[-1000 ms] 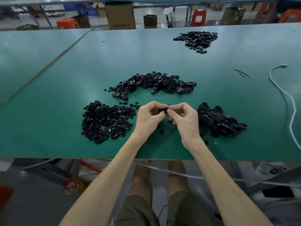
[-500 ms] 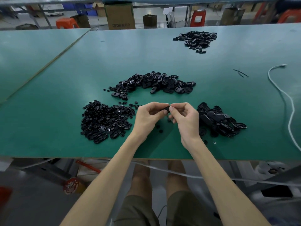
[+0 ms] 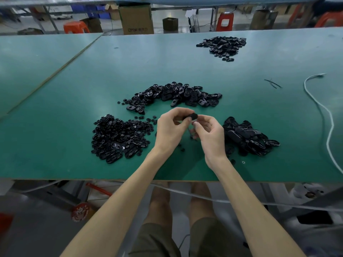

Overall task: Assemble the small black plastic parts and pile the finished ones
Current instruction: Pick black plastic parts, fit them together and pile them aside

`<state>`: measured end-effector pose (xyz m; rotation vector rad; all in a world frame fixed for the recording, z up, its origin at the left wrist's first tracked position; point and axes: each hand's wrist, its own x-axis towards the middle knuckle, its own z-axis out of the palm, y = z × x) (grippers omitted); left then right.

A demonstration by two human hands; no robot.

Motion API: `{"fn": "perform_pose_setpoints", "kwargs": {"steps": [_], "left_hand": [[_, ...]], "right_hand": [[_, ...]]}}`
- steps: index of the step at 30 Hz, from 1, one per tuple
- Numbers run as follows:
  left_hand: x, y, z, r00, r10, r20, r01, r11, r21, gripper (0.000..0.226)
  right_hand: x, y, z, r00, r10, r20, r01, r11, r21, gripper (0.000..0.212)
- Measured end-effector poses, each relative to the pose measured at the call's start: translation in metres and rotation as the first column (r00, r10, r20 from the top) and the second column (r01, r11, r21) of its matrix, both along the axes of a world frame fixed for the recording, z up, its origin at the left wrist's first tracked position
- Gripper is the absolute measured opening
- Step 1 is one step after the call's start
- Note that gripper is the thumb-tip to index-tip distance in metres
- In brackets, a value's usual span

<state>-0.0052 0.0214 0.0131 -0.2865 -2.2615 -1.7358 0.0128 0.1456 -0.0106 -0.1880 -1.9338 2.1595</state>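
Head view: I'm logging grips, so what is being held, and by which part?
The left hand pinches a small black part by one end; its rounded other end sticks out. Whether the right hand, fingers curled, holds anything cannot be told.

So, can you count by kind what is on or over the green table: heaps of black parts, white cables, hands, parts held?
Heaps of black parts: 4 (far heap, middle heap, left heap, right heap)
White cable: 1
Hands: 2 (left hand, right hand)
Black part held: 1
Total: 8
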Motion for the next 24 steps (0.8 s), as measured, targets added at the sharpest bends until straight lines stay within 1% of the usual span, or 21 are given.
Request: {"fn": "perform_pose_setpoints", "kwargs": {"steps": [3,5,6,9,10,11,12,14,16,17,19,20,22,24], "left_hand": [[-0.001,0.018,0.023,0.997,-0.068,-0.023,0.067,0.997,-0.037,0.022],[-0.001,0.035,0.036,0.986,-0.164,-0.030,0.158,0.978,-0.138,0.019],[-0.002,0.044,0.040,0.974,-0.223,-0.028,0.214,0.958,-0.190,0.015],[-0.003,0.068,0.049,0.922,-0.387,0.021,0.374,0.874,-0.311,0.012],[-0.003,0.075,0.049,0.903,-0.428,0.044,0.415,0.838,-0.354,0.012],[-0.002,0.081,0.049,0.888,-0.456,0.058,0.439,0.805,-0.400,0.012],[-0.003,0.087,0.047,0.882,-0.468,0.062,0.444,0.779,-0.442,0.013],[-0.003,0.094,0.042,0.890,-0.452,0.059,0.418,0.757,-0.502,0.019],[-0.003,0.096,0.038,0.897,-0.437,0.060,0.401,0.752,-0.523,0.028],[-0.003,0.096,0.036,0.899,-0.434,0.057,0.398,0.755,-0.521,0.031],[-0.004,0.092,0.034,0.914,-0.405,0.037,0.372,0.797,-0.476,0.034],[-0.004,0.089,0.035,0.927,-0.375,0.018,0.344,0.829,-0.440,0.034],[-0.003,0.077,0.034,0.958,-0.284,-0.036,0.252,0.896,-0.365,0.033],[-0.006,0.058,0.032,0.986,-0.160,-0.050,0.136,0.938,-0.317,0.033]], "right_hand": [[0.000,-0.001,0.005,0.998,0.058,-0.014,-0.058,0.998,0.006,0.013],[0.001,-0.002,0.006,0.997,0.077,0.002,-0.077,0.997,0.018,0.023],[0.001,-0.001,0.003,0.997,0.073,0.026,-0.073,0.997,0.033,0.027],[0.005,0.004,-0.007,0.995,0.051,0.081,-0.060,0.992,0.113,0.020],[0.007,0.005,-0.007,0.994,0.086,0.075,-0.090,0.994,0.059,0.023],[0.009,0.006,-0.005,0.989,0.136,0.058,-0.134,0.991,-0.029,0.024],[0.010,0.006,-0.003,0.987,0.160,0.025,-0.158,0.985,-0.065,0.024],[0.010,0.008,-0.002,0.988,0.153,0.006,-0.153,0.986,-0.072,0.024],[0.010,0.008,-0.002,0.989,0.149,0.011,-0.148,0.985,-0.085,0.024],[0.010,0.008,-0.002,0.989,0.145,0.003,-0.145,0.987,-0.066,0.024],[0.011,0.007,0.000,0.988,0.152,-0.012,-0.152,0.988,0.005,0.024],[0.011,0.005,0.002,0.991,0.129,-0.021,-0.128,0.991,0.046,0.025],[0.009,0.004,0.002,0.995,0.093,0.018,-0.095,0.993,0.073,0.025],[0.005,0.002,0.001,0.999,0.034,0.028,-0.037,0.992,0.120,0.020]]}}
